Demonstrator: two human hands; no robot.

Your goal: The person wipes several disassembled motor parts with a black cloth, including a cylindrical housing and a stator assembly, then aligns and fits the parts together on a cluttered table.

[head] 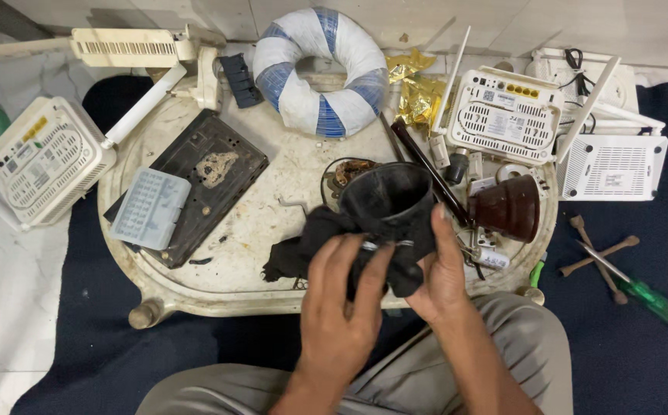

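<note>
White floor tiles and a dark mat surround a low, stained bench [257, 253] crowded with parts. Both hands meet over its near edge: the left hand [342, 307] presses a black cloth [311, 238] against a black cup-shaped part [388, 200], while the right hand [442, 269] clamps that part from the side, mouth tilted away, so it stays steady under the cloth. A brown cone-shaped piece [511, 207] lies just right of them. White routers [507, 115] sit pushed to the far edges, a blue-and-white wrapped coil [322, 73] lies at the far side, and a green screwdriver [641, 292] rests on the mat to the right.
</note>
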